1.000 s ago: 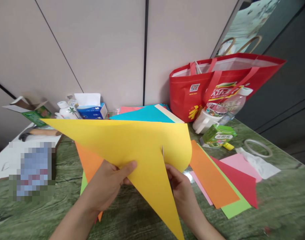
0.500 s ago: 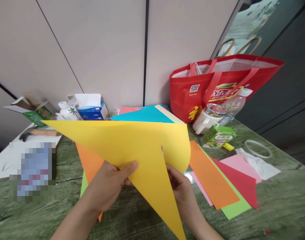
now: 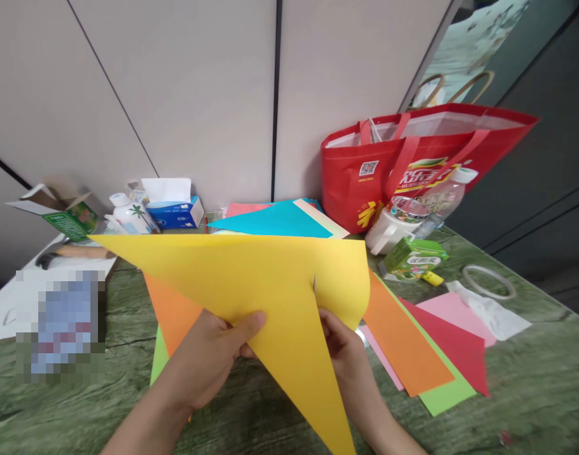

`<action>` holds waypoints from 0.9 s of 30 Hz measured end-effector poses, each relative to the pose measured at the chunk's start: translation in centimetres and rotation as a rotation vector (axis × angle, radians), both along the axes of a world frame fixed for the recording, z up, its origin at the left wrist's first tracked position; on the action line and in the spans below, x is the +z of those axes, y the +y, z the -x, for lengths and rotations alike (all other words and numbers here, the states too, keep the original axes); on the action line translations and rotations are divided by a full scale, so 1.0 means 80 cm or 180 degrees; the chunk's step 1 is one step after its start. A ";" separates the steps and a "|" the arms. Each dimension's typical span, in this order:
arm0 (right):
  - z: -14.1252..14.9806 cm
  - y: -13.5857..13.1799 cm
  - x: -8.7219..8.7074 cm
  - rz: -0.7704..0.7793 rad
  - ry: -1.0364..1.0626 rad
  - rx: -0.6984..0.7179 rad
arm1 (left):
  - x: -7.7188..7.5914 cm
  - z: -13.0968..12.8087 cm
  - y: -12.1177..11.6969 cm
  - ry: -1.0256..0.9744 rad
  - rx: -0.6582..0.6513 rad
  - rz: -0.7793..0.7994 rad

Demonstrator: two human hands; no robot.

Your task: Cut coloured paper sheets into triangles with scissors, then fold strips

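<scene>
A large sheet of yellow paper (image 3: 208, 265) is held up above the table, with a slit running up from its lower edge. My left hand (image 3: 223, 354) pinches its lower edge, thumb on the front face and fingers behind. My right hand (image 3: 344, 354) is curled at the slit, closed on scissors that are mostly hidden by the paper and fingers. At the slit's top shows a thin grey blade tip (image 3: 315, 282). Right of the slit, the paper bends away in a curve.
Coloured paper strips (image 3: 408, 341) lie at right near a tape ring (image 3: 488, 282). Behind them stand a green box (image 3: 415, 259), a white mug (image 3: 389, 232), a bottle (image 3: 448, 196) and a red bag (image 3: 351, 189). At left are a tissue box (image 3: 176, 213) and a hammer (image 3: 78, 251).
The yellow paper has shifted slightly right and down, together with both hands. The grip of each hand looks the same.
</scene>
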State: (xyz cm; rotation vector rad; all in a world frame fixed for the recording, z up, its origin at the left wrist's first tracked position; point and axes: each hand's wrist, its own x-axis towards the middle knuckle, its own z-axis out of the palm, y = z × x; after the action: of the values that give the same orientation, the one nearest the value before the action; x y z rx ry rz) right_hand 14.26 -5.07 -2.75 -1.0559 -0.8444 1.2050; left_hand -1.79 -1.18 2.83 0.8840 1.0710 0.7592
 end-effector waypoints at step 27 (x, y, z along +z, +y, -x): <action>-0.001 0.001 0.002 0.0104 -0.0138 -0.0040 | 0.000 0.000 -0.001 -0.0026 -0.0056 0.0074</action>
State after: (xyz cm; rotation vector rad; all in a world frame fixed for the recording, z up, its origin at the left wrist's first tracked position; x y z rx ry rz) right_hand 14.30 -5.02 -2.57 -1.1159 -0.8528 1.1927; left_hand -1.78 -1.23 2.83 0.8688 1.0617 0.7339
